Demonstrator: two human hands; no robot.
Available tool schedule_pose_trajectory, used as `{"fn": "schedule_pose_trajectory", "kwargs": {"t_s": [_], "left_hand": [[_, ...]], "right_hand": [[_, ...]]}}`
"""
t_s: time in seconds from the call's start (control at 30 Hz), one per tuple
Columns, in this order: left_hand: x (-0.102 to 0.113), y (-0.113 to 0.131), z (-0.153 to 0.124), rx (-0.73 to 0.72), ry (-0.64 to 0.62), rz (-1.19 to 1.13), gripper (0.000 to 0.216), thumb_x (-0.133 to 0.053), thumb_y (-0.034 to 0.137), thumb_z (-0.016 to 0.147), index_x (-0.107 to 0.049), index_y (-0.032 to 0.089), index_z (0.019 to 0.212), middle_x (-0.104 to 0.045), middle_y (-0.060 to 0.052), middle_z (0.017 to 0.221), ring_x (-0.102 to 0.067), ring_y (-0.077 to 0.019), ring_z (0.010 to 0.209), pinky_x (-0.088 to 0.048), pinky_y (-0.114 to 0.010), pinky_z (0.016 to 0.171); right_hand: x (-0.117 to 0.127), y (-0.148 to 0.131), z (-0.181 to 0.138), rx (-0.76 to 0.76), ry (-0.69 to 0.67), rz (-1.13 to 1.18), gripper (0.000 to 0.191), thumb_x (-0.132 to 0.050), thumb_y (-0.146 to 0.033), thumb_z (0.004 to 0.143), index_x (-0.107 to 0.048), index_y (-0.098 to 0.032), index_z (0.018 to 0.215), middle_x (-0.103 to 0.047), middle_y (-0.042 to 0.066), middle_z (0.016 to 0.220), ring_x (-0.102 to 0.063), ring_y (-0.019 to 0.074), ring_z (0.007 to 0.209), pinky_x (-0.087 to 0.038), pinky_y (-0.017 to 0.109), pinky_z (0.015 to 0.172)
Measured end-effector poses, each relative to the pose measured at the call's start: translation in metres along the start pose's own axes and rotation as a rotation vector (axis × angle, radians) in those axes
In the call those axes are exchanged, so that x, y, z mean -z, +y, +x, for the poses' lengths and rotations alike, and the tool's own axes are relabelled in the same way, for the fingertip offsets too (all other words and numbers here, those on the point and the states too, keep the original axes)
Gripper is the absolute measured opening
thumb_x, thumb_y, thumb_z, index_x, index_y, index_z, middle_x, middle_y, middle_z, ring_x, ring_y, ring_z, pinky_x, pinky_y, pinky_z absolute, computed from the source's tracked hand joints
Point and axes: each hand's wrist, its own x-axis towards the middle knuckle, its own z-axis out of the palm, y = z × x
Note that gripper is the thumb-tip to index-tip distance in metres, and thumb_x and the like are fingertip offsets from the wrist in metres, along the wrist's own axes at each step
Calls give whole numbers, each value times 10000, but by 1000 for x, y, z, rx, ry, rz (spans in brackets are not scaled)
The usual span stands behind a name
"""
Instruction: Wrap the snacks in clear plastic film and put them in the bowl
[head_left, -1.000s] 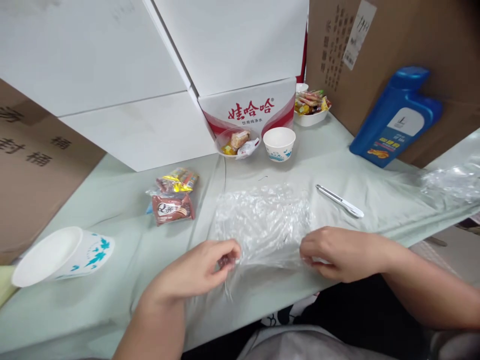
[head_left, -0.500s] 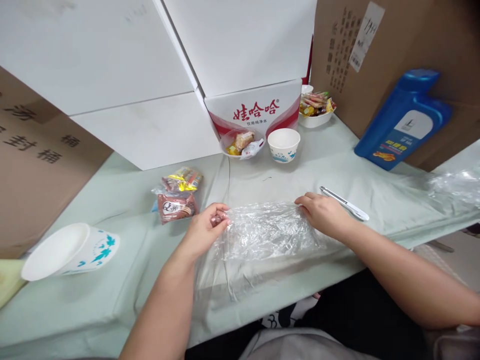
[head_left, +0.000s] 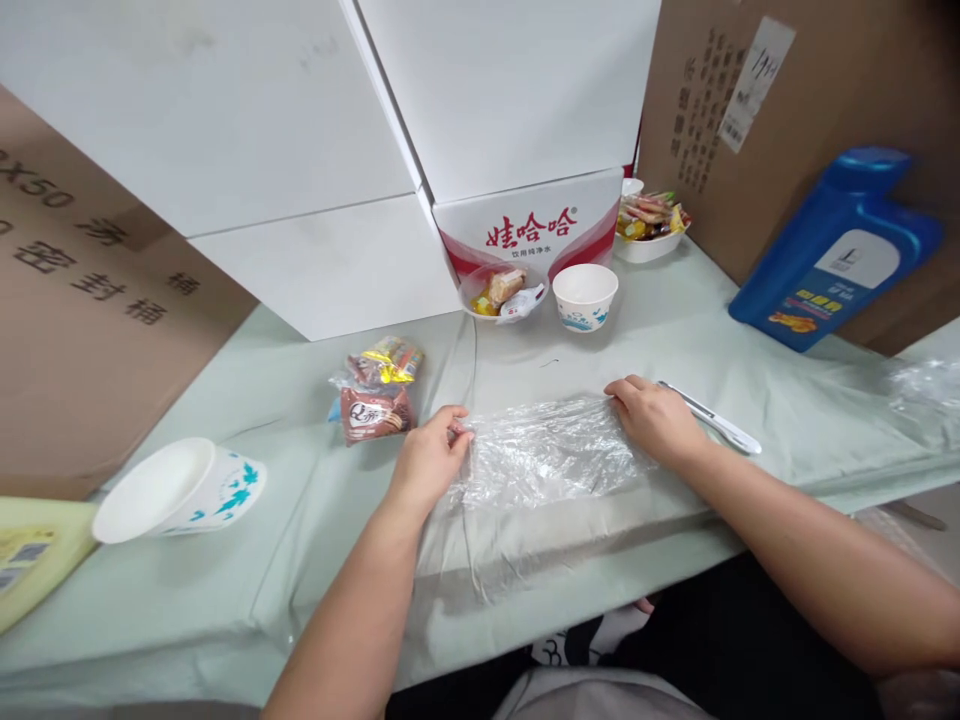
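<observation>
A crinkled sheet of clear plastic film [head_left: 551, 452] lies folded on the pale green table cover [head_left: 300, 500]. My left hand [head_left: 431, 462] pinches the film's left far corner with closed fingers. At the film's right far corner my right hand [head_left: 656, 418] presses down, fingers curled on the plastic. A white pen-like tool [head_left: 712, 420] lies just right of my right hand. A bundle of wrapped snacks [head_left: 375, 392] sits left of my left hand.
A paper bowl [head_left: 176, 490] lies tipped at the left. Near the white boxes [head_left: 337, 150] stand a small paper bowl [head_left: 585, 297], a clear bowl of snacks [head_left: 504, 292] and another snack bowl [head_left: 649, 225]. A blue jug [head_left: 836, 255] leans on cardboard at right.
Both hands carried the film's near edge away from me and folded it over; they now rest at its far corners. The view has shifted slightly.
</observation>
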Motion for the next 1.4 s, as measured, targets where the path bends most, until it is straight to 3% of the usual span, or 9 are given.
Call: {"fn": "schedule_pose_trajectory", "kwargs": {"t_s": [0.27, 0.4, 0.5, 0.63, 0.73, 0.83, 0.97, 1.13, 1.4], "left_hand": [[17, 10, -16, -131, 437, 170, 227, -569, 282, 867, -636, 183, 1059, -598, -111, 1117, -629, -241, 973, -486, -384, 916], [16, 18, -25, -499, -27, 90, 212, -605, 301, 870, -650, 229, 1063, -611, -63, 1122, -582, -223, 1089, -478, -357, 959], [13, 14, -22, -476, -273, 147, 429, -744, 325, 760, -626, 257, 1167, -557, -64, 1270, -507, -273, 1203, -446, -424, 1018], [20, 9, -20, -398, -214, 153, 359, -725, 296, 772, -631, 213, 1109, -560, -83, 1227, -506, -280, 1177, -432, -444, 1017], [28, 17, -26, -462, -228, 88, 200, -672, 296, 819, -630, 211, 995, -584, -56, 1111, -531, -238, 1092, -457, -387, 955], [31, 26, -34, -489, -439, 79, 298, -774, 315, 710, -628, 231, 957, -598, -25, 1045, -543, -228, 1036, -482, -350, 879], [34, 23, -33, -449, -520, 141, 98, -692, 162, 714, -620, 214, 755, -633, -22, 985, -558, -231, 1013, -469, -350, 861], [46, 7, -25, -434, -530, -73, 112, -508, 146, 787, -598, 211, 766, -673, -22, 1016, -601, -191, 983, -474, -314, 857], [38, -4, -12, -151, -355, -111, 152, -449, 341, 873, -527, 216, 837, -625, 22, 668, -595, -154, 635, -433, -258, 611]], "right_hand": [[25, 7, -10, 72, 279, 332, 215, -512, -302, 939, -660, -190, 1047, -663, 99, 1065, -665, 211, 846, -529, 352, 780], [27, -17, -24, 524, 66, 338, 308, -546, -397, 940, -642, -213, 1167, -634, 118, 1242, -556, 269, 1193, -452, 450, 1001], [17, -13, -21, 511, -128, 182, 442, -609, -476, 890, -619, -210, 1243, -562, 143, 1365, -504, 322, 1265, -428, 507, 1014], [19, 14, -15, 191, -63, 37, 408, -582, -464, 907, -668, -135, 1131, -588, 209, 1284, -541, 361, 1195, -446, 524, 966], [32, 17, -21, 336, -14, 158, 458, -624, -501, 870, -642, -158, 1173, -543, 188, 1336, -481, 340, 1254, -416, 496, 1011], [41, 8, -27, 574, -197, 297, 455, -716, -483, 795, -645, -206, 1148, -586, 124, 1253, -516, 288, 1183, -436, 436, 981], [43, 10, -26, 498, -334, 239, 58, -681, -221, 799, -679, -188, 846, -645, 78, 956, -581, 247, 958, -451, 393, 868], [51, 25, -24, 488, -347, 319, 121, -543, -130, 815, -637, -196, 780, -656, 52, 889, -591, 213, 906, -434, 349, 834], [47, 22, -19, 61, -340, 544, 147, -436, -287, 927, -568, -222, 922, -681, -9, 700, -609, 159, 640, -420, 268, 620]]}}
